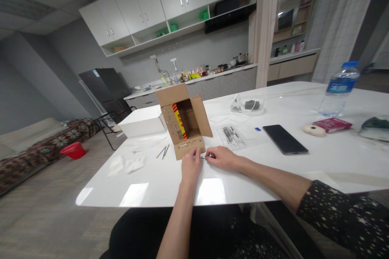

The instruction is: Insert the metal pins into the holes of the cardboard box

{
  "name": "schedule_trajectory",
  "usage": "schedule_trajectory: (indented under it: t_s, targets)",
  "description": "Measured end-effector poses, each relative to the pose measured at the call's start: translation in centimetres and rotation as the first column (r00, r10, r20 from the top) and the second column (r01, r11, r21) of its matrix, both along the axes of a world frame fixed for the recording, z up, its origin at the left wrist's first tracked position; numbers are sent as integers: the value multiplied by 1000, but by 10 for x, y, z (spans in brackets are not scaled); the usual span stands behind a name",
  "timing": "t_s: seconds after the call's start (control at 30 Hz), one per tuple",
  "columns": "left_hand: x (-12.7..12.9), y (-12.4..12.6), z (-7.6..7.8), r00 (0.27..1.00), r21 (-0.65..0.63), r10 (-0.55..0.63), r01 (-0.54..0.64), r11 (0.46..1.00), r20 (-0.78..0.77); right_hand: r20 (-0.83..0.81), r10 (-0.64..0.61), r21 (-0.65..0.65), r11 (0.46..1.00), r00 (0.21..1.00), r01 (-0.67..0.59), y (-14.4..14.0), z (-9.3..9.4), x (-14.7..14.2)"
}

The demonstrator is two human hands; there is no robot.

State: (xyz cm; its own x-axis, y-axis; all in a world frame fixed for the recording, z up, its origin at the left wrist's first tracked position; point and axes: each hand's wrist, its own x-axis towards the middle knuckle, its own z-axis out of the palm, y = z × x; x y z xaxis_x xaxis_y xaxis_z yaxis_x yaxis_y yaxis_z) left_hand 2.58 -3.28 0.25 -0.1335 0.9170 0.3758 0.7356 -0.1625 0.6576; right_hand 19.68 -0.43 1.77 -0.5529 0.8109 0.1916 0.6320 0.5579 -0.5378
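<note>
A cardboard box (194, 119) stands open on the table, its front flap lying toward me. Small shiny round pieces (185, 145) dot that flap and the left side flap. My left hand (191, 164) rests at the front flap's near edge, fingers bent and drawn together; what they hold is hidden. Just right of it, my right hand (223, 157) is closed in a pinch. A small thin shiny piece (203, 156) shows between the two hands, too small to name. Behind my right hand lies a clear plastic tray (232, 135) with several thin metal pieces.
Left of the box are a few dark thin rods (163, 152), white packets (135, 164) and a white box (141, 123). To the right lie a black phone (285, 139), a blue piece (257, 129), a maroon box (332, 124) and a water bottle (338, 91).
</note>
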Motion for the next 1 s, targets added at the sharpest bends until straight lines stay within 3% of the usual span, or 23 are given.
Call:
schedule_trajectory:
  t_s: [1.0]
  targets:
    - [0, -2, 2, 997, -11, -24, 25, 1000, 78, 8, -1, 1, 1000, 1000, 1, 0, 1, 1]
